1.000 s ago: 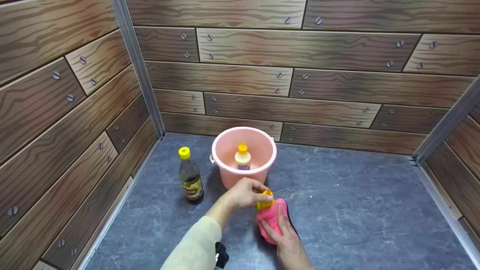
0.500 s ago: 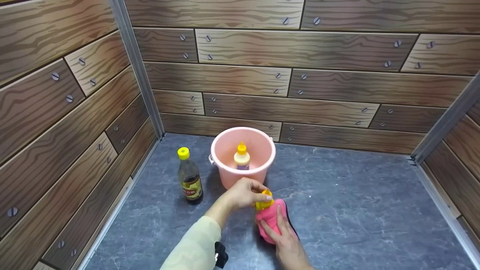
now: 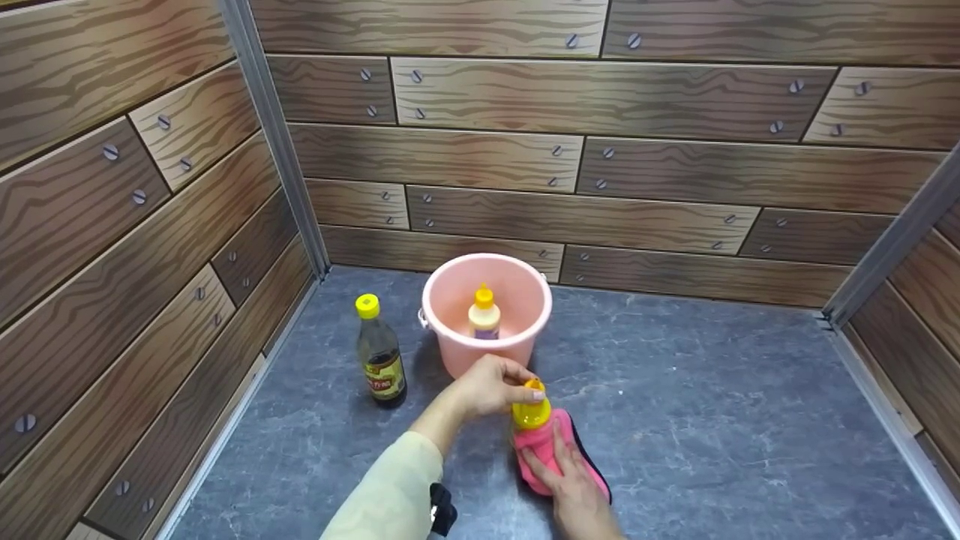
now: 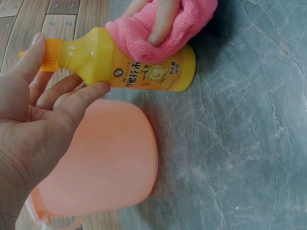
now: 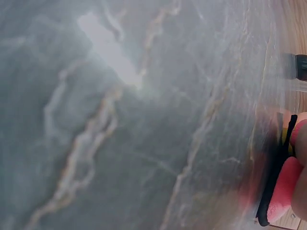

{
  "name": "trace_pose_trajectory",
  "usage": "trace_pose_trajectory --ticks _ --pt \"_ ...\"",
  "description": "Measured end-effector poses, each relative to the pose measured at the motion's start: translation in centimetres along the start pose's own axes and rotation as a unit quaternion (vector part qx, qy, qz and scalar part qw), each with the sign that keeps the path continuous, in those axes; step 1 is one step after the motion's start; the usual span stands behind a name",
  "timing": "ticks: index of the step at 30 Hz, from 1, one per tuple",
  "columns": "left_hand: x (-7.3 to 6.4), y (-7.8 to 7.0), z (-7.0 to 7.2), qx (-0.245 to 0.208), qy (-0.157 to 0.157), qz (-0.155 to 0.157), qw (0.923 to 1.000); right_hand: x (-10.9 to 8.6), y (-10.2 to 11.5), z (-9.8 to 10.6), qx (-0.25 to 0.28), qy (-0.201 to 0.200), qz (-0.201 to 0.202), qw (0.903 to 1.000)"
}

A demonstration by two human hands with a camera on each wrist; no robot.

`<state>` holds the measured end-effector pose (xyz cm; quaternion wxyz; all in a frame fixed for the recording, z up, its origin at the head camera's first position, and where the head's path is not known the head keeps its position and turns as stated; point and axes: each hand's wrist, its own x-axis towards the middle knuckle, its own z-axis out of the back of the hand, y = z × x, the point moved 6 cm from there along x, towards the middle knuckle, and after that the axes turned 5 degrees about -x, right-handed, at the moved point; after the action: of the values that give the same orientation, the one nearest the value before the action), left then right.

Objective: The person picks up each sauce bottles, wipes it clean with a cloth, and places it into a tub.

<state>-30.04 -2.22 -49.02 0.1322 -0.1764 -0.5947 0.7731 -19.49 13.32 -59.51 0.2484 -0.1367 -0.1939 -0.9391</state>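
Observation:
In the head view my left hand [image 3: 487,386] pinches the orange cap [image 4: 52,55] of a yellow squeeze bottle [image 3: 532,416], which stands upright on the floor in front of the pink bucket [image 3: 487,352]. My right hand [image 3: 574,484] holds a pink cloth [image 4: 192,24] with a dark edge against the bottle's side. The left wrist view shows the cloth around the upper part of the bottle body, above a printed label. Only the dark edge, some pink cloth and a bit of hand appear at the right of the right wrist view.
Inside the bucket stands a pale squeeze bottle [image 3: 484,319] with an orange cap. Left of the bucket is a dark sauce bottle [image 3: 380,352] with a yellow cap. Wood-patterned walls [image 3: 480,161] rise around the grey marbled floor [image 3: 735,390].
The pink cloth and my right hand have slid lower along the bottle, so more of its yellow shoulder shows. My left hand keeps its place on the cap.

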Motion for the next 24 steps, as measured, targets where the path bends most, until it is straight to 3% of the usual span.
trace_pose_trajectory --ticks 15,24 --pt "-0.01 0.03 0.05 0.011 -0.002 0.005 0.9999 0.3 -0.44 -0.26 0.017 0.096 -0.042 0.9944" --pt "0.08 -0.05 0.01 0.025 -0.003 -0.02 0.9995 0.51 -0.83 -0.11 0.034 0.135 -0.056 0.9887"
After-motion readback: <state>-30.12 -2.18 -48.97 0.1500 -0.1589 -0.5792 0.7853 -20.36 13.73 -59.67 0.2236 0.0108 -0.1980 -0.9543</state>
